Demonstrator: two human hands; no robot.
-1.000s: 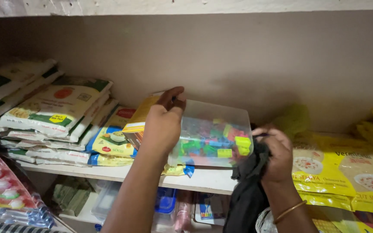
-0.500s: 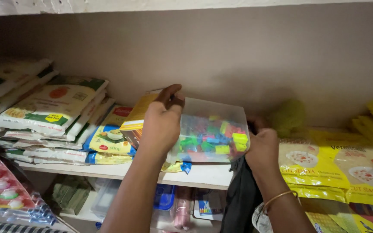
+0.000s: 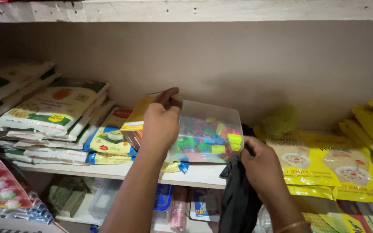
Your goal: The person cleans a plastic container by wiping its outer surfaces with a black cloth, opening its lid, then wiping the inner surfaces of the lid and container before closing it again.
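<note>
nearest the camera, the right hand (image 3: 262, 166) is closed on a black cloth (image 3: 238, 194) that hangs down past the front edge of the shelf (image 3: 109, 170); its fingers also press the right end of a clear tub (image 3: 208, 138), probably to steady it. the left hand (image 3: 160, 123) clamps the tub's left end, thumb over the top edge and fingers curled down its near face. so both hands are shut on the tub from opposite ends, holding it upright at the front edge of the shelf, about midway along. whether its base rests on the shelf or is lifted just clear, i cannot tell.

the tub is see-through and packed with small coloured pieces, green, blue, yellow and red; what they are is too blurred to say.

just behind the left hand, a yellow box (image 3: 135, 118) leans on flat packets. further left, white and green bags (image 3: 48, 108) lie stacked flat in overlapping piles, which keeps them from sliding. to the right, yellow pouches (image 3: 324, 166) lie flat toward the right end, some overhanging the front edge. a crumpled green bag (image 3: 281, 121) sits near the back wall (image 3: 221, 60). below, the lower shelf holds dim, unclear goods.
</note>
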